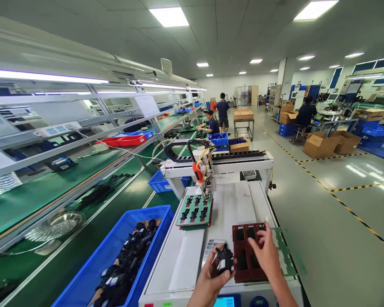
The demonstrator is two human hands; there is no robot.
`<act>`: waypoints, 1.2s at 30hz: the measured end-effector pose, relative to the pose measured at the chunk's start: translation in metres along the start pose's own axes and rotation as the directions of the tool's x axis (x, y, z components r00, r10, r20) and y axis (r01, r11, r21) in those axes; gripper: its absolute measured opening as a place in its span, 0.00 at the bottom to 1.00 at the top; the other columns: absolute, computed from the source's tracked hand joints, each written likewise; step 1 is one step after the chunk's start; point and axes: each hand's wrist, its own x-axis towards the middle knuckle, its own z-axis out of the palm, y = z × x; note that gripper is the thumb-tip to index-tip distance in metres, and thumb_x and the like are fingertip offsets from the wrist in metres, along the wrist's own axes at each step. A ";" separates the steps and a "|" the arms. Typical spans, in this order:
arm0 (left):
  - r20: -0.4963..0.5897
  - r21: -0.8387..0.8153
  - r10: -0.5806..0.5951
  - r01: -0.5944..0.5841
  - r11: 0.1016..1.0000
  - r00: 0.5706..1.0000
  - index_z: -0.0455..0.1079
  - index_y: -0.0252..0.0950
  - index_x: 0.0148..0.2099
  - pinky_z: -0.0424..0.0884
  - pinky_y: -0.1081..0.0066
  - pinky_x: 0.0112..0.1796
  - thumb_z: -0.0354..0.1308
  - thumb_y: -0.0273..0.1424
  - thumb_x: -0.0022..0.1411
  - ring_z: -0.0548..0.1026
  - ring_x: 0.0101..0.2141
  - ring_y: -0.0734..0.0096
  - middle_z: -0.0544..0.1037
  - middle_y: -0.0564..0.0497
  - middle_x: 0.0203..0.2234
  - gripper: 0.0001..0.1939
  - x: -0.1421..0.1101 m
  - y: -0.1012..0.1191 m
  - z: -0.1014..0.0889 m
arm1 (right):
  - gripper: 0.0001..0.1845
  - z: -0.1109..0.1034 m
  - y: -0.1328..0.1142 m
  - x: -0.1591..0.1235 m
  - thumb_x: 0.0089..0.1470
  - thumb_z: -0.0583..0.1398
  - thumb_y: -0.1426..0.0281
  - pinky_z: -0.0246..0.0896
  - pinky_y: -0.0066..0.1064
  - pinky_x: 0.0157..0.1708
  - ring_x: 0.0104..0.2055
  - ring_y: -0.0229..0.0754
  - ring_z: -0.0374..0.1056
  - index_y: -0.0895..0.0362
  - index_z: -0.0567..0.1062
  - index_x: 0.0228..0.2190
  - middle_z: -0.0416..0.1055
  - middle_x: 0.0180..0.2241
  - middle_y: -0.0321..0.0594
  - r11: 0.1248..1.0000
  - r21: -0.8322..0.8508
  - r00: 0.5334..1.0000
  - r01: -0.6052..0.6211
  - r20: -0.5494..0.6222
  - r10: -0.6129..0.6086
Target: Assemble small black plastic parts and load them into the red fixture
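Note:
My left hand (211,279) is closed around a small black part (224,259), holding it just left of a dark red fixture tray (245,266) on the white machine bed (185,260). My right hand (265,251) rests on that red tray, fingers bent over its upper right pockets. Further back a green fixture (195,210) carries several black parts under the machine's head (206,170).
A blue bin (97,260) full of black parts stands at my left on the green conveyor (67,251). Shelving runs along the left. Other people work further down the line and at the right. Cardboard boxes (320,145) sit on the floor.

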 end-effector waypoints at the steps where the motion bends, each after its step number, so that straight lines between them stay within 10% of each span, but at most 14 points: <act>1: 0.006 -0.074 -0.038 0.038 0.997 0.999 0.71 0.54 0.62 0.76 0.50 0.54 0.79 0.42 0.48 0.80 0.55 0.45 0.80 0.45 0.54 0.39 0.000 -0.001 -0.005 | 0.43 -0.001 0.018 0.013 0.60 0.62 0.53 0.71 0.49 0.43 0.41 0.56 0.75 0.54 0.55 0.69 0.77 0.50 0.51 0.998 -0.065 0.996 0.025 -0.078 -0.030; 8: -0.133 -0.223 -0.143 0.111 0.969 0.981 0.75 0.46 0.54 0.78 0.52 0.48 0.79 0.38 0.49 0.81 0.51 0.47 0.80 0.46 0.46 0.30 -0.001 0.007 -0.012 | 0.31 -0.011 0.055 0.054 0.59 0.59 0.53 0.72 0.52 0.43 0.39 0.58 0.77 0.57 0.70 0.58 0.82 0.40 0.49 0.997 -0.044 0.997 0.068 -0.039 -0.070; 13: -0.093 -0.161 -0.050 0.034 0.986 0.994 0.77 0.46 0.49 0.79 0.60 0.41 0.83 0.28 0.35 0.79 0.44 0.55 0.77 0.51 0.41 0.37 -0.002 0.004 -0.004 | 0.41 -0.029 -0.005 0.051 0.60 0.64 0.49 0.71 0.43 0.44 0.37 0.51 0.76 0.56 0.60 0.65 0.81 0.37 0.42 0.996 0.065 0.997 0.053 -0.060 -0.049; 19: 0.012 0.002 -0.044 0.044 0.999 0.999 0.77 0.38 0.42 0.75 0.70 0.30 0.79 0.44 0.48 0.74 0.30 0.69 0.76 0.52 0.29 0.24 0.004 -0.001 0.018 | 0.47 -0.035 -0.095 0.022 0.54 0.72 0.53 0.68 0.35 0.39 0.34 0.45 0.73 0.57 0.58 0.63 0.76 0.28 0.32 0.811 0.549 0.973 -0.200 0.206 0.101; 27: 0.192 0.030 0.035 -0.042 0.999 0.981 0.76 0.42 0.57 0.74 0.69 0.28 0.80 0.50 0.42 0.76 0.23 0.72 0.84 0.46 0.39 0.41 0.002 -0.010 0.029 | 0.37 -0.036 -0.123 -0.014 0.61 0.68 0.52 0.67 0.39 0.45 0.42 0.49 0.74 0.55 0.62 0.61 0.81 0.40 0.45 0.764 0.574 0.907 -0.293 0.419 0.032; 32: 0.042 0.177 0.272 -0.275 0.945 0.961 0.80 0.43 0.55 0.78 0.57 0.51 0.82 0.45 0.37 0.82 0.48 0.48 0.83 0.42 0.51 0.40 -0.008 -0.002 0.018 | 0.23 -0.035 -0.121 -0.031 0.64 0.64 0.52 0.66 0.38 0.50 0.46 0.48 0.72 0.52 0.73 0.53 0.75 0.52 0.48 0.883 0.457 0.969 -0.105 0.245 -0.012; 36: 0.058 0.460 0.383 -0.365 0.810 0.922 0.81 0.44 0.55 0.72 0.54 0.60 0.76 0.33 0.48 0.77 0.58 0.45 0.82 0.43 0.54 0.29 -0.012 0.024 0.022 | 0.20 -0.036 -0.120 -0.042 0.64 0.64 0.50 0.64 0.31 0.37 0.36 0.43 0.66 0.55 0.77 0.34 0.72 0.36 0.40 0.872 0.465 0.956 -0.153 0.294 0.011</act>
